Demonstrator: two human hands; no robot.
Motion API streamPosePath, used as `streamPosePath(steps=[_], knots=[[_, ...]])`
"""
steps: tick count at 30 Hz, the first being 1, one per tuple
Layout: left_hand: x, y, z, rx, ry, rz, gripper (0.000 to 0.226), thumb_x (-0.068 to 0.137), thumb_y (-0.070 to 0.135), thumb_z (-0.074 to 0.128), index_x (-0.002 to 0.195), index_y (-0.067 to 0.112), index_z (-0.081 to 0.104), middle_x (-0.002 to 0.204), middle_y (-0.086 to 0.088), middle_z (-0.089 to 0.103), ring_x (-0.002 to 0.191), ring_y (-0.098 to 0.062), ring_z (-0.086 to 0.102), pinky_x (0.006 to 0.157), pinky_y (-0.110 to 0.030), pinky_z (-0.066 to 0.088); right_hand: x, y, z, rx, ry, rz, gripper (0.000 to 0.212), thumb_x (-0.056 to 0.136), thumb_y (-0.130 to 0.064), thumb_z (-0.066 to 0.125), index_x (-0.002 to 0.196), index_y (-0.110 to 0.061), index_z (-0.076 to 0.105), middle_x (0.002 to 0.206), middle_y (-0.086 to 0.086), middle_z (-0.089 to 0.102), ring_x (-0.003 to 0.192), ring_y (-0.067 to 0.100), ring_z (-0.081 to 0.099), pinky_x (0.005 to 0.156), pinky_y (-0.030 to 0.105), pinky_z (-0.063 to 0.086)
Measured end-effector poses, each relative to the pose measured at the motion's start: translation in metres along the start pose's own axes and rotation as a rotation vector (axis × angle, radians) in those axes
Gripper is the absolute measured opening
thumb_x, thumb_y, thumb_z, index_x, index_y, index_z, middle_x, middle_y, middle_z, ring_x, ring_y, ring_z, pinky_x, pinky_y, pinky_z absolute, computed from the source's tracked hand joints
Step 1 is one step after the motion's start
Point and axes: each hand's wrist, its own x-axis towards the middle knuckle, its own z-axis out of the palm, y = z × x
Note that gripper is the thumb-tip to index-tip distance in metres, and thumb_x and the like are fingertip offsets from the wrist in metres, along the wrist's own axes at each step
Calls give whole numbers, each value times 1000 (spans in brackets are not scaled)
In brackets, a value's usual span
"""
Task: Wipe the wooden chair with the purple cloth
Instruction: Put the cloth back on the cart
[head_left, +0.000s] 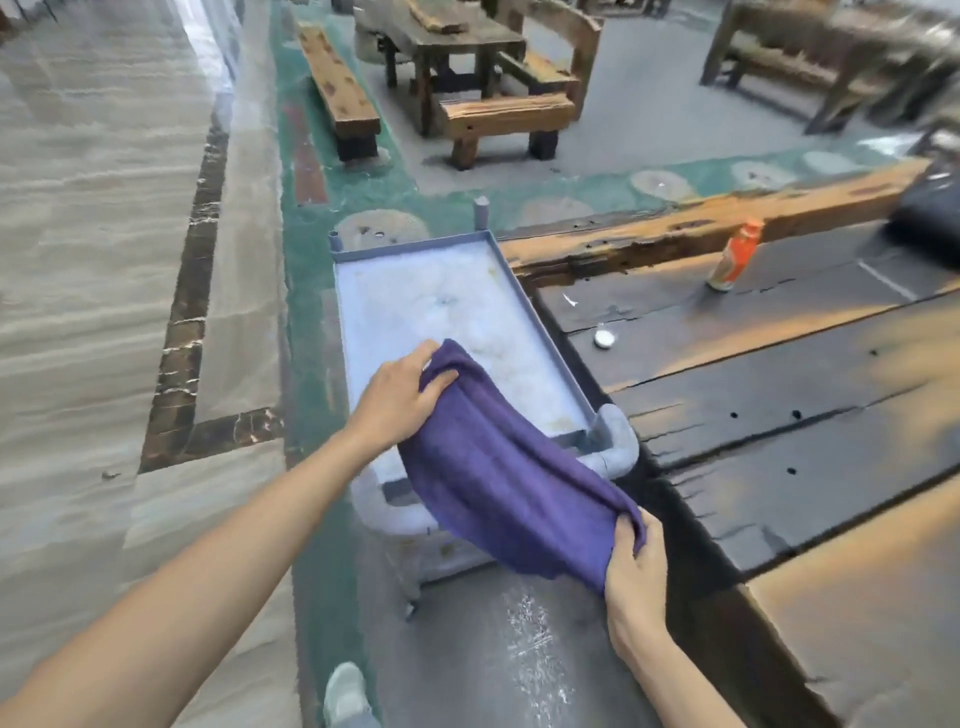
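Nearest the camera, a pale shoe (345, 693) is showing at the bottom edge of the view, standing on the grey floor. Just above it the right hand (636, 564) is pinching one end of the purple cloth (498, 467), fingers curled over a bunched corner. The cloth is stretching away and to the left, hanging slack in the air over the near end of a grey cart (447, 312), where its rounded handle is sitting. The left hand (400, 400) is gripping the far end of the cloth, thumb over the fold and fingers tucked behind it.

The cart's top tray is lying along the left edge of a dark plank table (779, 395). On that table a small white cap (604, 339) is sitting near the left edge, and an orange bottle (732, 260) is standing towards the far edge.

Farther off, across the floor, a wooden chair (524, 98) is standing beside a rough wooden table (441, 36), with a bench (340, 88) to its left. The chair is well apart from the cloth, so wiping is, I judge, not yet begun.

The risks from here look modest. The slack middle could be snagging on the cart's handle or tray corner as it is lifted clear. The loose fold could also be sliding out from under the left thumb while walking over.
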Motion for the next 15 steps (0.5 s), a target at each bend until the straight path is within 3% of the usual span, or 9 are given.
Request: streamPosePath(steps=[4, 7, 10, 13, 15], knots=[[74, -21, 51, 65, -327, 81, 18, 96, 36, 57, 79, 36, 52, 82, 5, 63, 93, -32, 62, 78, -43, 51, -18, 33, 25, -7, 158, 214, 13, 106, -34, 51, 107, -33, 64, 103, -9, 71, 89, -6, 65, 77, 21, 48], [96, -45, 99, 109, -577, 81, 13, 97, 38, 57, 96, 27, 65, 98, -2, 70, 99, -29, 62, 84, -42, 51, -32, 39, 49, -2, 237, 328, 15, 105, -35, 53, 105, -29, 67, 101, -10, 74, 94, 2, 68, 79, 24, 50], [91, -69, 142, 72, -838, 194, 20, 98, 34, 58, 103, 17, 68, 96, -4, 71, 95, -29, 64, 79, -37, 47, -38, 38, 78, -26, 323, 425, 18, 105, -35, 53, 105, -25, 68, 102, -7, 75, 97, 10, 69, 87, 33, 53], [69, -81, 162, -2, -824, 200, 21, 99, 35, 56, 91, 16, 51, 83, -6, 64, 86, -34, 61, 68, -37, 37, -42, 34, 97, -78, 374, 441, 29, 106, -32, 51, 103, -8, 67, 103, 14, 73, 89, 22, 64, 95, 42, 51], [65, -86, 168, 6, -769, 266, 19, 99, 35, 52, 97, 17, 47, 82, -12, 66, 84, -39, 61, 67, -40, 41, -41, 32, 113, -117, 459, 474, 36, 106, -36, 49, 100, -3, 63, 100, 19, 71, 85, 24, 61, 94, 43, 51]])
